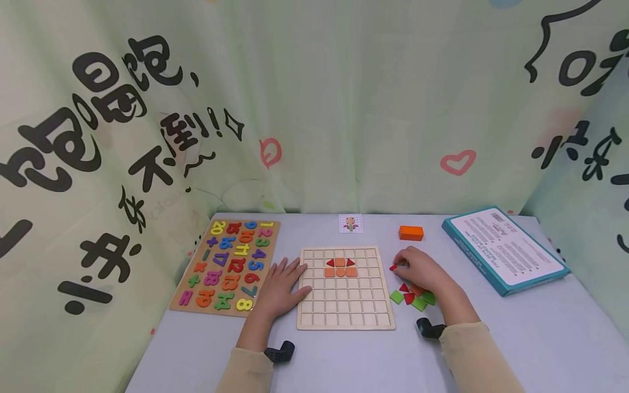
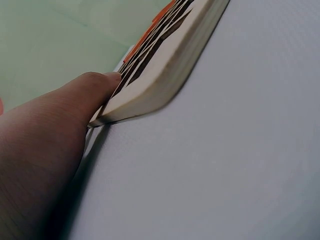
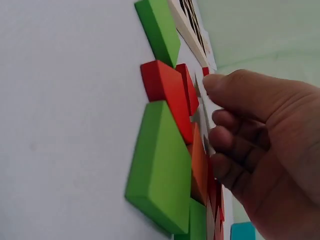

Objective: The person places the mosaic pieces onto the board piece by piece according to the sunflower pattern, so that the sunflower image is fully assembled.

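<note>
My left hand (image 1: pixel 279 289) lies with fingers spread at the left side of a wooden grid board (image 1: pixel 344 324), its thumb over the rim in the left wrist view. Orange squares (image 1: pixel 351 272), a rounded orange piece and red triangles (image 1: pixel 350 262) occupy cells in the upper part of the grid. Right of the board, my right hand (image 1: pixel 420 268) pinches a small red piece (image 1: pixel 393 267) between thumb and fingertips, which mostly hide it. Beneath this hand lies a loose pile of green pieces (image 3: pixel 160 170), red pieces (image 3: pixel 167 95) and an orange piece (image 3: pixel 199 162).
A number puzzle board (image 1: pixel 202 245) lies at the left. Behind the grid is a small picture card (image 1: pixel 351 223). An orange block (image 1: pixel 410 233) sits at the back right, beside a teal-edged box (image 1: pixel 506 251). A curtain (image 1: pixel 314 109) hangs behind the table.
</note>
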`<move>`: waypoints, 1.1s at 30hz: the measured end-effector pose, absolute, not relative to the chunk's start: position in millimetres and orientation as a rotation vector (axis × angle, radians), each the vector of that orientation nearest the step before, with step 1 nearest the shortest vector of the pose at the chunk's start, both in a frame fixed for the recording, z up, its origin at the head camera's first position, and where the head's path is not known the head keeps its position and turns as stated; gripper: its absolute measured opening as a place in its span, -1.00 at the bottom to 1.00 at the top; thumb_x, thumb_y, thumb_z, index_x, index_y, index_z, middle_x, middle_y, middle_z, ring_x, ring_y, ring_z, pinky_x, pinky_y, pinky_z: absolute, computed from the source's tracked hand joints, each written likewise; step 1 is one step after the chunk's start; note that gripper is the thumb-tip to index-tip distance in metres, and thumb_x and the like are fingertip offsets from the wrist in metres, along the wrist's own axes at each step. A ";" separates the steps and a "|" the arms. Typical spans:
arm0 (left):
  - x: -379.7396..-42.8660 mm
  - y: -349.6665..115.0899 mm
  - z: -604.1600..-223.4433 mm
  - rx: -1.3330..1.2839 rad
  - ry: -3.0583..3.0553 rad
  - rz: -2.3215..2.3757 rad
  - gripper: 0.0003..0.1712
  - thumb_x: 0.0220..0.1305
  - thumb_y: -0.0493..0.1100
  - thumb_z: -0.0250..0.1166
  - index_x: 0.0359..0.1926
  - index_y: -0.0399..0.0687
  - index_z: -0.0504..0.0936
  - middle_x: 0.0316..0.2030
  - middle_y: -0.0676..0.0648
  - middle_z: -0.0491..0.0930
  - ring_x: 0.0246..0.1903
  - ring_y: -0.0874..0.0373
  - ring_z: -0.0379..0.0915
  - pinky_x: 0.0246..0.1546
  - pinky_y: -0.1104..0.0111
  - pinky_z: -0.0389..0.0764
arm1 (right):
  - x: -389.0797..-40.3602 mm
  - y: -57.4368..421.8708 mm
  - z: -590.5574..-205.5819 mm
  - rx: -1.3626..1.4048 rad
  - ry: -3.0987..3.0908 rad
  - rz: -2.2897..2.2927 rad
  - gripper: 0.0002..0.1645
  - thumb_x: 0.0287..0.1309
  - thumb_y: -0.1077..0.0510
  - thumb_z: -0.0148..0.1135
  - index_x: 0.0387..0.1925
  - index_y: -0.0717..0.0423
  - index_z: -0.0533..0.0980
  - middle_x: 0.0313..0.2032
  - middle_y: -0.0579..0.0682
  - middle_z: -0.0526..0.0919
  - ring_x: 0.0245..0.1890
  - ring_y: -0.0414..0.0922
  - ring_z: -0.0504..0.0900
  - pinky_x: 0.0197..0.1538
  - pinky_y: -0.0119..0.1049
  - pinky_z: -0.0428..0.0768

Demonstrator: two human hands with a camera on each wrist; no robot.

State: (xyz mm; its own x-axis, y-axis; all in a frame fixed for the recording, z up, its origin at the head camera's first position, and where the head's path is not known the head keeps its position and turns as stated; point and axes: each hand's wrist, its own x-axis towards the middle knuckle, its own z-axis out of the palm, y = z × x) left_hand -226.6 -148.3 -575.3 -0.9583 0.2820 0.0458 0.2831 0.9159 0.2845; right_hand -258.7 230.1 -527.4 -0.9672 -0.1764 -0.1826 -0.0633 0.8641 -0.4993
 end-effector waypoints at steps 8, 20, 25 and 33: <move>-226.5 -147.4 -575.7 -0.435 -3.079 -0.447 -0.18 0.27 0.49 0.03 0.47 0.36 0.26 0.52 0.13 0.14 0.56 0.00 -0.13 0.55 -0.03 -0.11 | -256.5 219.7 -520.9 -0.258 2.824 -0.800 -0.72 0.22 0.00 0.33 -0.10 0.02 0.59 -0.13 0.00 0.58 -0.14 -0.07 0.50 -0.09 -0.21 0.65; -226.7 -148.4 -576.2 -0.450 -3.068 -0.451 -0.18 0.27 0.48 0.04 0.47 0.34 0.27 0.52 0.12 0.15 0.56 -0.02 -0.12 0.55 -0.04 -0.10 | -252.3 173.6 -515.5 -0.419 2.748 -0.862 -0.79 0.15 -0.02 0.40 -0.22 -0.08 0.58 -0.30 -0.10 0.53 -0.25 -0.14 0.48 -0.23 -0.35 0.54; -225.7 -148.6 -575.4 -0.450 -3.068 -0.455 -0.18 0.27 0.48 0.03 0.47 0.34 0.27 0.52 0.11 0.15 0.56 -0.01 -0.12 0.55 -0.03 -0.10 | -250.6 154.6 -513.8 -0.458 2.714 -0.890 -0.81 0.16 0.02 0.39 -0.22 -0.08 0.59 -0.42 -0.11 0.53 -0.32 -0.15 0.48 -0.29 -0.34 0.51; -225.0 -147.7 -574.3 -0.447 -3.066 -0.461 -0.19 0.28 0.47 0.04 0.46 0.33 0.28 0.52 0.10 0.16 0.56 -0.02 -0.12 0.55 -0.04 -0.09 | -246.2 131.2 -513.2 -0.508 2.689 -0.927 -0.84 0.17 0.01 0.39 -0.22 -0.14 0.57 -0.51 -0.14 0.51 -0.43 -0.17 0.46 -0.38 -0.35 0.43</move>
State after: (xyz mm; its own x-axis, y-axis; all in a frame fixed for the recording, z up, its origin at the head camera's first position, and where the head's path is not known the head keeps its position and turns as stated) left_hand -225.0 -147.7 -574.3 -0.9593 0.2777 0.0508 0.2804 0.9160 0.2870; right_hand -246.2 131.2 -513.2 -0.9075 -0.4021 -0.1216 -0.2416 0.7364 -0.6319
